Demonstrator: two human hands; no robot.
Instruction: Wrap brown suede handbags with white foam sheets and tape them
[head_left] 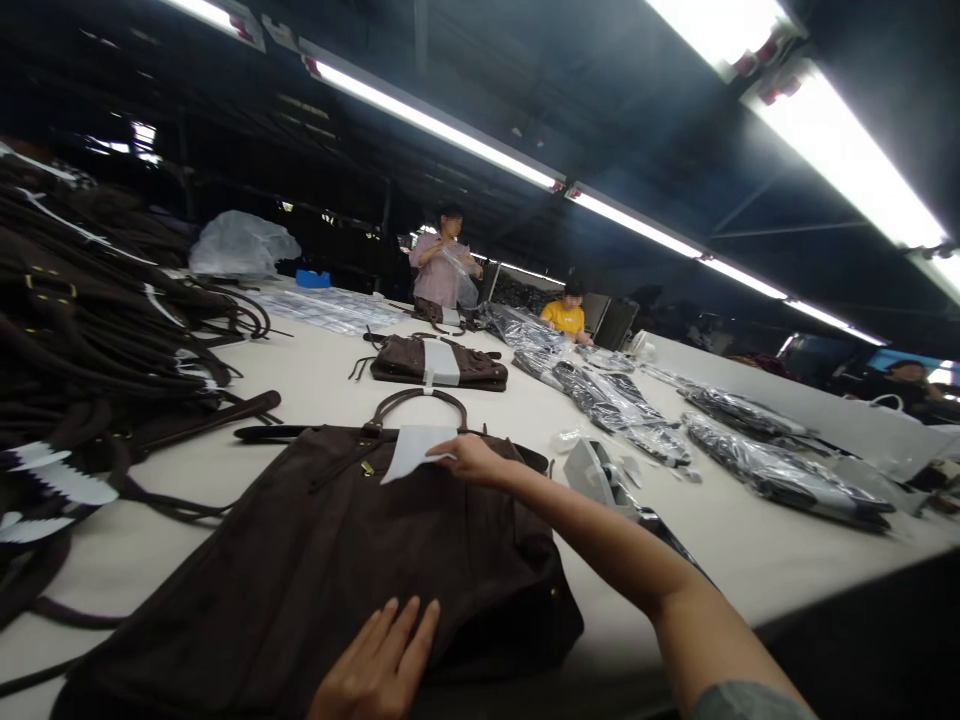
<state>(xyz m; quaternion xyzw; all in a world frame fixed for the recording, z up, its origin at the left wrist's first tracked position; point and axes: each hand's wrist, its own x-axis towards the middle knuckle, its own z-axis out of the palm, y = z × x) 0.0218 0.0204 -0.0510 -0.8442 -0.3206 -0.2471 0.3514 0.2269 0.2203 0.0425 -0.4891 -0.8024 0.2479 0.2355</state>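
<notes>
Head view showed a pale bench [319,372] under lit tubes [435,123] in a dark room. A pile [97,300] crowded your left; wrapped goods [596,395] lay right. Two more bags [396,362] lined up beyond your one bag [330,545], flat before you on the bench. Your right hand [472,460] pinched its white sheet [414,450]; your left hand [379,665] rested on the bag, fingers extended, gripping nothing.

Bag workshop or factory floor: long white table [322,385], many brown bags [300,560], plastic-wrapped goods [780,470], tube lights [439,122], co-workers [439,280].
</notes>
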